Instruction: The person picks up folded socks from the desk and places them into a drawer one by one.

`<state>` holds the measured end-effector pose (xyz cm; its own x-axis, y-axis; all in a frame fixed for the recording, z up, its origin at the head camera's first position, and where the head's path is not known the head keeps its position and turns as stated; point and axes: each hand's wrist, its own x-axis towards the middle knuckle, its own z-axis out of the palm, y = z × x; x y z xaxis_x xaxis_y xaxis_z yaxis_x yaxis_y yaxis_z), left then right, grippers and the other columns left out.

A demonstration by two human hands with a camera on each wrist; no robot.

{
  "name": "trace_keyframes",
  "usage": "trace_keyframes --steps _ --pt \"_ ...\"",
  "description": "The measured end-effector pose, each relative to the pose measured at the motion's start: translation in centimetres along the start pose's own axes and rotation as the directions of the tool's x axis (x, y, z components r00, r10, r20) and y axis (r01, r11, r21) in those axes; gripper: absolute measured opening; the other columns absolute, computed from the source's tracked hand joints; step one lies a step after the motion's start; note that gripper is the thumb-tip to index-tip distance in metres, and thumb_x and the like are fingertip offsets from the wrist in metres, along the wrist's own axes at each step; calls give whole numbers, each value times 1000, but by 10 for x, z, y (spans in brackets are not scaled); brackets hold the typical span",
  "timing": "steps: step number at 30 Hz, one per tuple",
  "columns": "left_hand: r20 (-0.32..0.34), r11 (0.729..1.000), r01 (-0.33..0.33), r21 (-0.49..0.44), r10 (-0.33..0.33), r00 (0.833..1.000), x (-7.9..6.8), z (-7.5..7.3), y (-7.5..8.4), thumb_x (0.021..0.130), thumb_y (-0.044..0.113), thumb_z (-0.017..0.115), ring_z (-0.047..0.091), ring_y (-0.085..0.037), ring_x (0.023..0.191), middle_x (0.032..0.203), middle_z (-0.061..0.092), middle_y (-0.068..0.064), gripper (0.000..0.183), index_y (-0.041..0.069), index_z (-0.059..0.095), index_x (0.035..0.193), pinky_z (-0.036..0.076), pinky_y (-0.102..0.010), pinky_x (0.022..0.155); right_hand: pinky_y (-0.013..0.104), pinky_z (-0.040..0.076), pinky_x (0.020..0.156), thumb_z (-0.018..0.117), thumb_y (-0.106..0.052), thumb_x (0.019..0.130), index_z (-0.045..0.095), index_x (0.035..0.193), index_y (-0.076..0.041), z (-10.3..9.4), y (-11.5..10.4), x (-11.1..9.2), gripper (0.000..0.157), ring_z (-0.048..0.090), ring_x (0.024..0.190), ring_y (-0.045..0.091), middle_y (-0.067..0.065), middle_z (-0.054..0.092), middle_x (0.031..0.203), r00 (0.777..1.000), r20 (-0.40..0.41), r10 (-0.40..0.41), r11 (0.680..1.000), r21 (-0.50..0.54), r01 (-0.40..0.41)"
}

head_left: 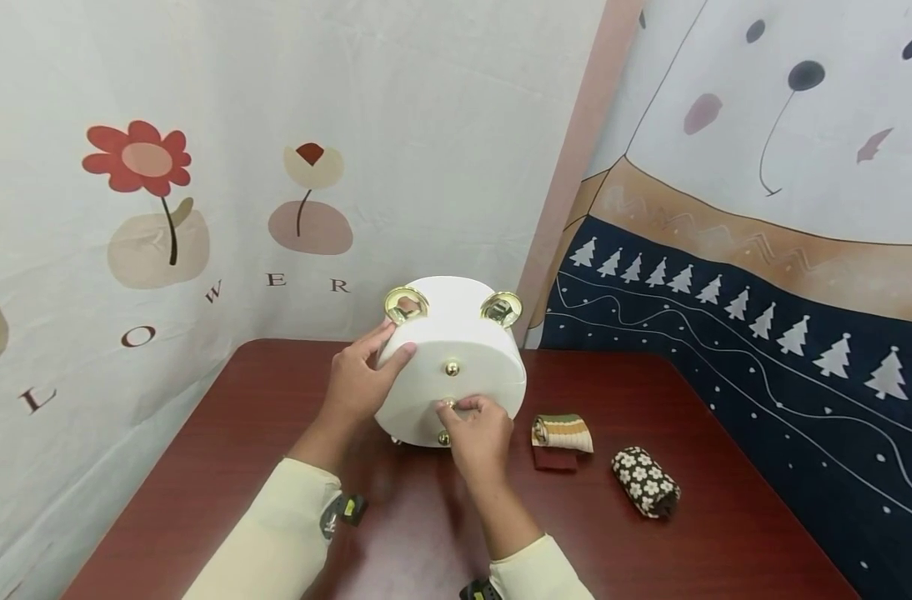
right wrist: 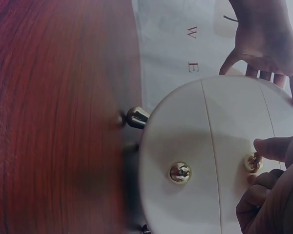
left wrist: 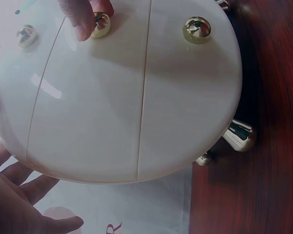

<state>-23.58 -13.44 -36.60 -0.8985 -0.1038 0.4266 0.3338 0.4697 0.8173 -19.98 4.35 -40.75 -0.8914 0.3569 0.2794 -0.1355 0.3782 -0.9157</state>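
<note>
Near the far edge of the dark red wooden table [head_left: 276,433], a white drawer box [head_left: 493,362] stands upright, its front turned toward the person and its two gold ears [head_left: 502,308] pointing up. In the head view that front looks broader than tall, so its longer axis runs left to right; the seams between its sections run the same way, while the top knob [head_left: 452,368], middle knob [left wrist: 100,27] and bottom knob [right wrist: 179,172] line up from top to bottom. Gold feet [left wrist: 240,136] show beneath it. The right hand [head_left: 483,442] pinches the middle knob, thumb and finger clamped on either side of it. The left hand [head_left: 360,379] lies against the box's left side, fingers extended and thumb apart from them, toward the front edge. To the right of the box sit a striped cloth roll [head_left: 564,433] and, farther right, a floral bundle [head_left: 646,482] lying aslant.
</note>
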Motion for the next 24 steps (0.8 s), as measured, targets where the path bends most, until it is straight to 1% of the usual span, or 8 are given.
trace_keyframes --steps 4,12,15,19,24 --pt "6 1000 2 9 -2 1000 -1 0 0 103 42 78 52 -28 155 164 57 -7 64 8 62 154 49 -52 122 27 45 52 96 -16 80 76 77 -2 2 1 0 24 50 53 8 -5 57 56 1000 16 1 1000 14 -2" --pt "10 1000 -6 -7 6 1000 -1 0 2 102 40 79 53 -31 154 163 57 -9 64 6 62 153 48 -54 121 24 38 48 91 -13 85 75 81 -2 3 0 -2 20 43 47 7 -9 45 51 999 30 16 999 32 -17" --pt "13 1000 -1 -10 1 1000 0 0 3 102 40 80 53 -29 154 163 57 -10 64 5 63 153 47 -52 123 26 41 50 91 -11 84 75 80 -1 3 0 -3 19 44 47 7 -11 45 50 1000 18 5 1000 31 -6" --pt "22 1000 10 -6 -10 1000 0 -1 4 102 41 79 52 -29 155 163 56 -10 65 5 62 154 46 -51 125 27 46 54 91 -10 81 74 77 -2 3 0 -5 20 48 49 6 -12 48 51 1000 -2 -6 1000 24 6" --pt "22 1000 19 9 -20 1000 0 -3 4 103 40 79 52 -30 155 164 55 -10 65 6 61 154 45 -52 125 25 43 51 91 -10 83 74 78 -3 1 -2 -9 19 47 48 6 -10 49 50 1000 10 -1 999 34 0"
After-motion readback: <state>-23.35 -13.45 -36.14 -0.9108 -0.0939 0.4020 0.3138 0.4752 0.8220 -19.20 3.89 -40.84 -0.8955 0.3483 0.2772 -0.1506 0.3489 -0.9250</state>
